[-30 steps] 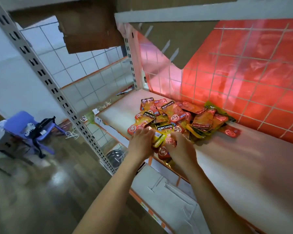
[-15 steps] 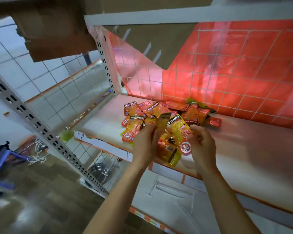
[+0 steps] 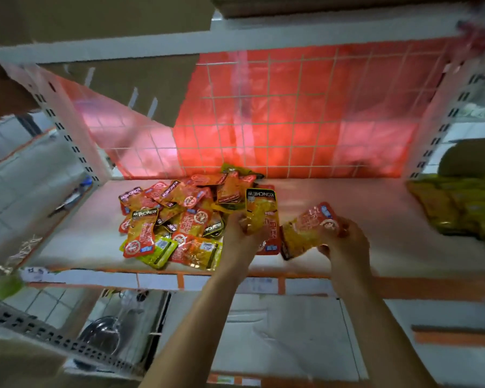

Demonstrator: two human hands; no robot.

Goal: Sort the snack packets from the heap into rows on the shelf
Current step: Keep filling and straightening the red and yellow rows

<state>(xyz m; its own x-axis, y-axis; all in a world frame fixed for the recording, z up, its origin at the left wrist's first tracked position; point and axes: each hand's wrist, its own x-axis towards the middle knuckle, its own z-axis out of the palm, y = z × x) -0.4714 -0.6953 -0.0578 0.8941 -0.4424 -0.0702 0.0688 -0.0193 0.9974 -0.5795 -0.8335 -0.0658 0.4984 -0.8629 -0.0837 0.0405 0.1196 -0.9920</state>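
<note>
Orange and yellow snack packets lie in a heap [image 3: 177, 219] left of centre on the shelf [image 3: 375, 208], in front of a red wire-grid back panel [image 3: 291, 121]. Left hand [image 3: 240, 239], fingers curled, grips a yellow packet [image 3: 259, 211] with a black top just right of the heap. Right hand [image 3: 346, 243], fingers pinching, holds a tilted orange packet [image 3: 305, 233] beside it over the shelf; blurry green bags [image 3: 465, 208] at far right.

Left of the left grip [image 3: 242, 238], on the white shelf board [image 3: 375, 211]: heap of orange and yellow foil snack packets [image 3: 174, 219]. Well right of the right grip [image 3: 347, 242]: pile of green plastic bags [image 3: 465, 205]. Behind both, red-backed wire grid [image 3: 291, 121].
</note>
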